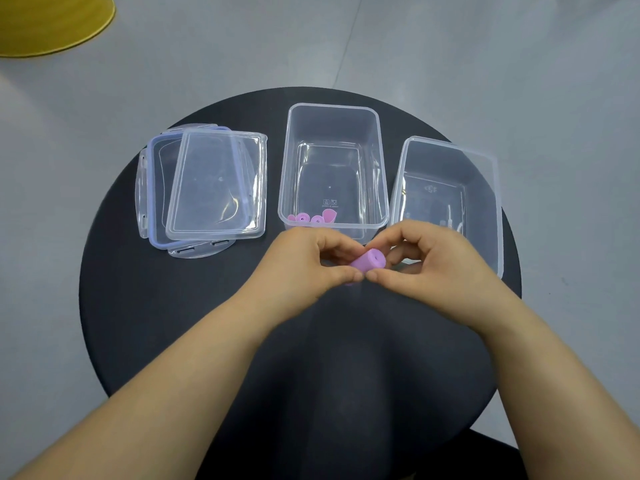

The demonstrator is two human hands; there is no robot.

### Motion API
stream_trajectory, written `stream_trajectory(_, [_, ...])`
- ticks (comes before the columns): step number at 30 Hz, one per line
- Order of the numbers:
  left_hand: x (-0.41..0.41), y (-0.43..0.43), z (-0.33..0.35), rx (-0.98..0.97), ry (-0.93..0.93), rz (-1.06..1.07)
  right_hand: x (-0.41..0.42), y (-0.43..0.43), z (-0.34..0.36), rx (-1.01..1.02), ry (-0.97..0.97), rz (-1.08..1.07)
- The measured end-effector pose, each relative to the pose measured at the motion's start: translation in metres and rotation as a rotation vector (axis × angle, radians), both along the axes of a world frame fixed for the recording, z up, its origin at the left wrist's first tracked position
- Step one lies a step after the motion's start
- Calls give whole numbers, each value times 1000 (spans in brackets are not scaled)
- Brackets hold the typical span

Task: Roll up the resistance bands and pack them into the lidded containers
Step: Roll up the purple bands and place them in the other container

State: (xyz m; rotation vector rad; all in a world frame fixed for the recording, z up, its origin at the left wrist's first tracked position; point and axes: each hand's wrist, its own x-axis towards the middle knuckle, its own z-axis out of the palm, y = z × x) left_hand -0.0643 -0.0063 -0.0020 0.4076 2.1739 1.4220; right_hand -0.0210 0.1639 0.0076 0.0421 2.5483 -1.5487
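A rolled pink resistance band (367, 260) sits between both hands just above the black round table (145, 306). My left hand (304, 268) pinches its near end with thumb and fingers. My right hand (429, 268) pinches the other side, fingers curled round the roll. Behind the hands stands an open clear container (332, 123); several rolled pink bands (313, 217) lie at its near wall. A second open clear container (485, 174) stands to the right, with no band visible in it.
Two clear lids (214, 181) lie stacked at the table's left, the lower one with a blue seal and clip flaps. A yellow round surface (52, 22) shows at the top left over the grey floor.
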Motion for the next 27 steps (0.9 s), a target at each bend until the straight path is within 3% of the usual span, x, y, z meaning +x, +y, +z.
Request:
stream_trajectory(17, [-9, -6, -9, -7, 77, 38, -5, -7, 0, 96, 98, -149])
stream_trajectory(21, [-20, -11, -20, -176, 343, 214, -5, -2, 9, 19, 34, -274])
stream_trajectory(24, [-29, -16, -32, -324, 520, 202, -12, 4, 18, -11, 16, -305])
stream_trajectory(27, [-39, -16, -41, -394, 665, 148, -33, 11, 25, 93, 28, -201])
